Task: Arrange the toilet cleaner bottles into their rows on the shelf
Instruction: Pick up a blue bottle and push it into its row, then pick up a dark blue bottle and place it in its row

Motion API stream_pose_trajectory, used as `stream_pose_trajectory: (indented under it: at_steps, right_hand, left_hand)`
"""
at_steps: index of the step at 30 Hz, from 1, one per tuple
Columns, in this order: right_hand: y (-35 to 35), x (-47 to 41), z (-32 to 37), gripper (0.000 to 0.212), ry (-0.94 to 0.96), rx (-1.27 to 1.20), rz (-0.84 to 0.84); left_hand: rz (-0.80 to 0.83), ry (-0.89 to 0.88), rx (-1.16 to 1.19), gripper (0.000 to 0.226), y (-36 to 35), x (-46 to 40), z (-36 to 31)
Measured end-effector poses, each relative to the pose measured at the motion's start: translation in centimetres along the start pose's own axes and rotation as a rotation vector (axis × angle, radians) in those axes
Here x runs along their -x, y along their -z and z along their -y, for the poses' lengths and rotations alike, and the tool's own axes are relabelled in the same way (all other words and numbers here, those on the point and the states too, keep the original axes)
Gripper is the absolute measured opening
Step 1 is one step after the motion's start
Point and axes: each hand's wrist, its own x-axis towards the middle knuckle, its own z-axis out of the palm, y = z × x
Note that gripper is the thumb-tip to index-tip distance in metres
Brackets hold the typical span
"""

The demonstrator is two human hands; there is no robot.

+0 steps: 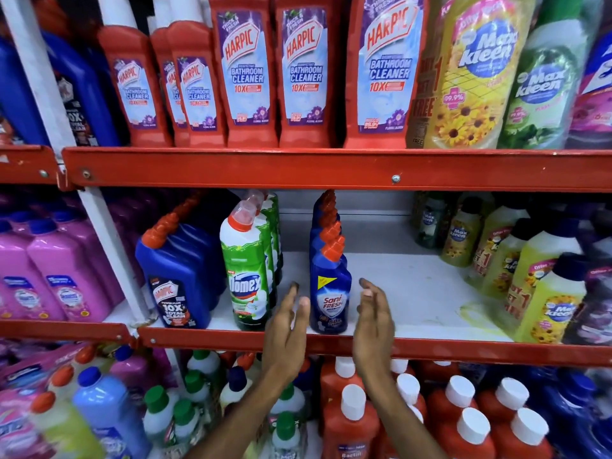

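Between your spread, empty fingers (pixel 299 304), the front Sani Fresh bottle (pixel 330 298) stands at the shelf (pixel 430 347) edge, so close both palms evenly and keep it square with its row.

Red bathroom cleaner bottles (pixel 248 71) top shelf; yellow floor cleaner pouches (pixel 477 77), probably, right.

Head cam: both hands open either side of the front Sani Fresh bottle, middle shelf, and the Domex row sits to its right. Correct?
Not quite. In the head view the Domex row stands to the left of the front Sani Fresh bottle, not its right; to its right is bare shelf. The rest holds: left hand and right hand are open, flanking it on the middle shelf without gripping it.
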Motion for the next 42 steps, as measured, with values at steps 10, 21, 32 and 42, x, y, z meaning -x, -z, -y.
stream_pose_trajectory:
  at_steps: [10, 21, 32, 42]
  right_hand:
    - [-9.2, 5.2, -0.1, 0.038, 0.102, -0.024, 0.195]
    - [-14.5, 4.5, -2.5, 0.093, -0.236, 0.056, 0.364]
    - [-14.3, 3.9, -1.7, 0.072, -0.200, 0.057, 0.377]
    - [-14.2, 4.5, -2.1, 0.062, -0.133, 0.025, 0.250]
  left_hand:
    - [-0.373, -0.153, -0.030, 0.038, 9.8, 1.6, 1.6]
    - [0.192, 0.117, 0.214, 0.096, 11.3, -3.6, 4.2]
    - [0.189, 0.045, 0.066, 0.091, 11.1, -3.2, 4.3]
    - [0.192, -0.039, -0.035, 0.099, 12.0, -1.5, 2.7]
